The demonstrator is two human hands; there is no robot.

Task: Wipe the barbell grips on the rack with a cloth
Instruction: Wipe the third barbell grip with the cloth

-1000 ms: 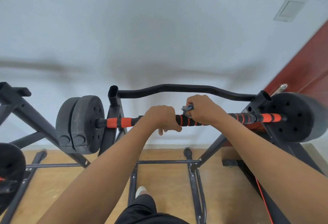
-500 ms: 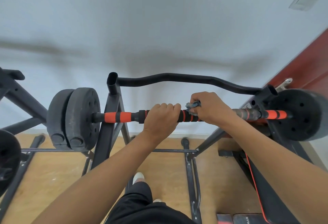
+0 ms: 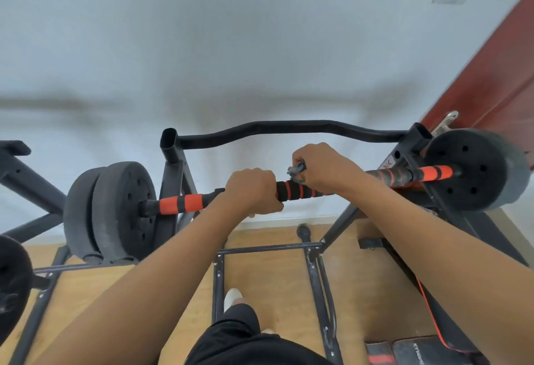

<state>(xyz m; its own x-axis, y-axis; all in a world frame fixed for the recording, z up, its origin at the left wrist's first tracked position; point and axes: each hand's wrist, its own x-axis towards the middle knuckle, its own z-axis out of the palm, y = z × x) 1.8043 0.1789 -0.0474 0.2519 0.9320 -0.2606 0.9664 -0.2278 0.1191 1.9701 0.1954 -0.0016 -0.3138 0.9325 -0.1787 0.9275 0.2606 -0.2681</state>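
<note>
Gripping barbell: left hand fingers curled; right hand pinching cloth.

Beyond your fingers you see a pale wall. Far to their right stands a red door with a metal handle. Below them lies a wooden floor, with a black bench pad down to their right.

I can make out only blurred white lettering on the black bench pad, too unclear to read.
</note>
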